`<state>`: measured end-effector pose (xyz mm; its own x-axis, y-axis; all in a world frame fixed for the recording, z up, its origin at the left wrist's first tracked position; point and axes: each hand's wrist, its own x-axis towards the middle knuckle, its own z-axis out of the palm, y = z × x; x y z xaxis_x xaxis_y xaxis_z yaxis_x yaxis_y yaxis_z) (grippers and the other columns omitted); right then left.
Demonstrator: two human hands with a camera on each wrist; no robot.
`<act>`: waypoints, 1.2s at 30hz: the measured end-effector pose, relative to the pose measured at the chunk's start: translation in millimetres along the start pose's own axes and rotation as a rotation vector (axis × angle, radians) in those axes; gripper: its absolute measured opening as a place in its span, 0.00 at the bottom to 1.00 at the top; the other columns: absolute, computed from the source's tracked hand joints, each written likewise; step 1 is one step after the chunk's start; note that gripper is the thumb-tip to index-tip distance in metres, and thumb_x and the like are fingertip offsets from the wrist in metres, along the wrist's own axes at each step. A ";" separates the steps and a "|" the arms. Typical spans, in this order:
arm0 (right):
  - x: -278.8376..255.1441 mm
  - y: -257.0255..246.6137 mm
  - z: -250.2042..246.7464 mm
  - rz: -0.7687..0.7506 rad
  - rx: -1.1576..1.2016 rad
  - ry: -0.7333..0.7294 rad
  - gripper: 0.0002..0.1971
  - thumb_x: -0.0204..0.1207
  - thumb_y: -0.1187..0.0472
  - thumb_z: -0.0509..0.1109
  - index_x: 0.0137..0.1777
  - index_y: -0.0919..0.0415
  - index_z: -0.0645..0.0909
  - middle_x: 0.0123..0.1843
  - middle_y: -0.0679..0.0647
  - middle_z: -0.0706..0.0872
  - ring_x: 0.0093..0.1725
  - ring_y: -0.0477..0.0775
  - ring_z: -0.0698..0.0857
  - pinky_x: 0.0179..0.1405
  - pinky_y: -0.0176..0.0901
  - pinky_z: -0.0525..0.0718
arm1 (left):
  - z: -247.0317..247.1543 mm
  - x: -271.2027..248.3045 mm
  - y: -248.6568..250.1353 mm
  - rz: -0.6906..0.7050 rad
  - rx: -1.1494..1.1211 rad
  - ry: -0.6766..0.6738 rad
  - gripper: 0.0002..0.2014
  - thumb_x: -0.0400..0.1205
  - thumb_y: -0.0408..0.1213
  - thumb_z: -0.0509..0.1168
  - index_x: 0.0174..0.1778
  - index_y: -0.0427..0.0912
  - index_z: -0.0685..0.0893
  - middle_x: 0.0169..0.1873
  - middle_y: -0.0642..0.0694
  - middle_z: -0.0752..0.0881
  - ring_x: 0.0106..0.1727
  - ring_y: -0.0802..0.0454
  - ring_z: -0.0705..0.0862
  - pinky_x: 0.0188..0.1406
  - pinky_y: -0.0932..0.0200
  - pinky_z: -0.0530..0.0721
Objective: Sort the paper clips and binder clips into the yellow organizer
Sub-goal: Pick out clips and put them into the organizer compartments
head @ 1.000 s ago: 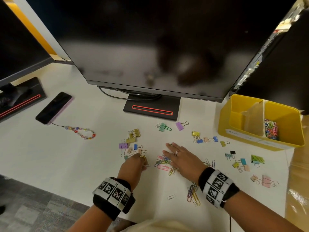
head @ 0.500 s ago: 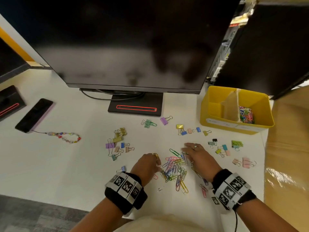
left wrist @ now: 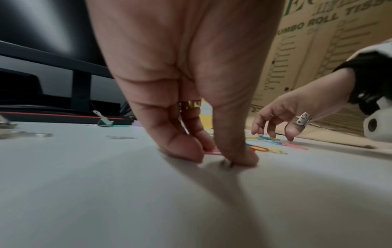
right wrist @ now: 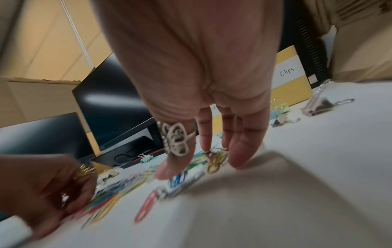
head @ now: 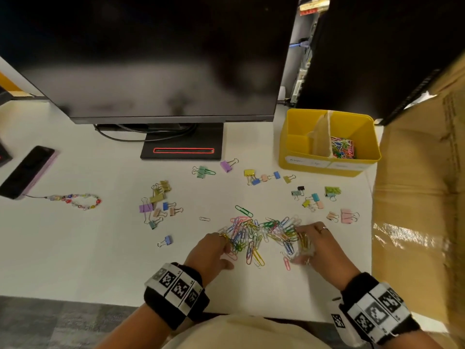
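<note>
A heap of coloured paper clips [head: 261,235] lies on the white table between my hands. My left hand [head: 226,245] is at its left edge. In the left wrist view its fingertips [left wrist: 182,152] and thumb press down on the table with a pink clip between them. My right hand [head: 309,245] is at the heap's right edge, with its fingers [right wrist: 237,159] spread over yellow and blue clips. Binder clips lie scattered at the left [head: 158,200], the middle [head: 261,177] and the right [head: 312,197]. The yellow organizer [head: 302,162] stands at the back right, with paper clips [head: 342,147] in its right compartment.
A black monitor [head: 161,59] on its stand [head: 183,149] fills the back. A phone [head: 27,172] with a bead strap [head: 75,200] lies far left. A cardboard box [head: 422,197] borders the table on the right.
The paper clips have been raked into a wider heap between my hands. My right hand moved from on top of the heap to its right side, and my left hand moved in at its left.
</note>
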<state>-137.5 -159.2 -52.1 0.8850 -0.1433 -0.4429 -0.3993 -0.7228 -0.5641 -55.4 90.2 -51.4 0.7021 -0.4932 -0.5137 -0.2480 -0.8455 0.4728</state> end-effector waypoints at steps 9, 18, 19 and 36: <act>16.3 -15.5 4.2 -0.011 -0.037 0.024 0.26 0.59 0.70 0.80 0.56 0.62 0.75 0.50 0.54 0.69 0.56 0.59 0.77 0.35 0.30 0.69 | -13.4 28.8 37.8 0.070 -0.173 -0.015 0.05 0.71 0.22 0.70 0.37 0.35 0.84 0.32 0.44 0.83 0.43 0.41 0.87 0.47 0.59 0.85; 29.9 -35.3 1.2 -0.044 -0.300 -0.024 0.44 0.55 0.45 0.82 0.70 0.54 0.66 0.67 0.58 0.68 0.67 0.62 0.67 0.61 0.56 0.78 | -14.9 40.9 46.8 0.034 0.201 0.005 0.54 0.56 0.65 0.76 0.77 0.56 0.60 0.69 0.47 0.63 0.71 0.44 0.63 0.69 0.42 0.76; 32.1 -36.6 2.4 -0.048 -0.293 -0.010 0.37 0.60 0.51 0.81 0.67 0.56 0.68 0.66 0.59 0.69 0.66 0.62 0.68 0.58 0.55 0.79 | -9.9 42.0 51.1 0.030 0.217 0.000 0.53 0.57 0.64 0.76 0.77 0.54 0.61 0.68 0.47 0.63 0.69 0.44 0.64 0.68 0.44 0.77; 32.8 -7.1 -50.6 -0.020 0.315 0.250 0.06 0.69 0.79 0.70 0.41 0.71 0.86 0.36 0.57 0.84 0.35 0.47 0.81 0.40 0.29 0.78 | -46.8 78.2 74.2 0.067 -0.086 0.133 0.06 0.77 0.29 0.69 0.47 0.32 0.89 0.46 0.38 0.90 0.43 0.53 0.82 0.49 0.65 0.79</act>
<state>-93.5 -193.0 -27.4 0.9089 -0.3195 -0.2679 -0.4005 -0.4902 -0.7741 12.3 -1.5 -23.0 0.7697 -0.5111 -0.3824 -0.2430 -0.7886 0.5649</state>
